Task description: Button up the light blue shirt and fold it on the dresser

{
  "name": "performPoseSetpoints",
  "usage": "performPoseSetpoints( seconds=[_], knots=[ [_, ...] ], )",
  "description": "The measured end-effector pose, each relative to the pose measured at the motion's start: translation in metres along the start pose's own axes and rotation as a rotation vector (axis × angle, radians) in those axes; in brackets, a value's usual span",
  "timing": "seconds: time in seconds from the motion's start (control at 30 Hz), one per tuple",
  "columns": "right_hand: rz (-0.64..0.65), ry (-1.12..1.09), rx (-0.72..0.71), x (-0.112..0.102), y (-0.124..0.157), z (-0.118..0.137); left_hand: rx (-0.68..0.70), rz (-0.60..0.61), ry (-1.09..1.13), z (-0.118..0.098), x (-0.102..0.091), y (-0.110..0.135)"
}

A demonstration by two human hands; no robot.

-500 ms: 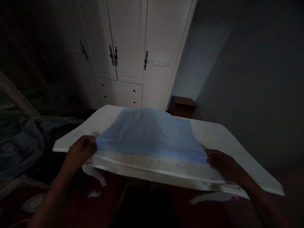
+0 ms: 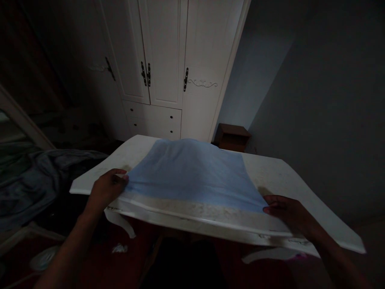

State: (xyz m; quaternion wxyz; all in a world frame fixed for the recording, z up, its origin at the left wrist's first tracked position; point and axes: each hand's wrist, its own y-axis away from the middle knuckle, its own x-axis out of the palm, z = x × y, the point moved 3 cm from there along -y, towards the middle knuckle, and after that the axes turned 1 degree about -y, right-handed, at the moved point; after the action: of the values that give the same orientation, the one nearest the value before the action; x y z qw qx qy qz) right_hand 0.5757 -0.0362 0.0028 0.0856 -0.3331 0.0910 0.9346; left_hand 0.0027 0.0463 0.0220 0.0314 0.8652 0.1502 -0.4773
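A light blue cloth (image 2: 192,172) lies spread over the white table (image 2: 285,180), with slight wrinkles and a raised fold at its far edge. It may be a garment, but its kind cannot be made out. At the near left corner, my left hand (image 2: 108,188) pinches the fabric between thumb and fingers. My right hand (image 2: 285,208) grips the near right corner the same way. Between both hands the near edge is stretched fairly straight, just back from the table's front edge.
Beyond the table stands a white wardrobe (image 2: 164,52) with dark handles and drawers. A brown bedside cabinet (image 2: 233,134) is by the wall at the back. Dark grey fabric (image 2: 39,176) is heaped on the left, and a crumpled white scrap (image 2: 119,248) lies on the red floor.
The view has shifted slightly, so everything sits a little lower. Both hands stay at the cloth's near corners, and the near edge shows a few more stretch creases.
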Motion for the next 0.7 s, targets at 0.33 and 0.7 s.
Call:
performPoseSetpoints(
  seconds=[0.33, 0.7],
  knots=[
    [-0.163, 0.181, -0.427, 0.001, -0.002, 0.046, 0.381, -0.217, -0.238, -0.046, -0.001, 0.012],
    [0.186, 0.554, -0.943, 0.171, 0.000, 0.162, 0.909, 0.278, -0.290, -0.145, 0.113, -0.004]
  ],
)
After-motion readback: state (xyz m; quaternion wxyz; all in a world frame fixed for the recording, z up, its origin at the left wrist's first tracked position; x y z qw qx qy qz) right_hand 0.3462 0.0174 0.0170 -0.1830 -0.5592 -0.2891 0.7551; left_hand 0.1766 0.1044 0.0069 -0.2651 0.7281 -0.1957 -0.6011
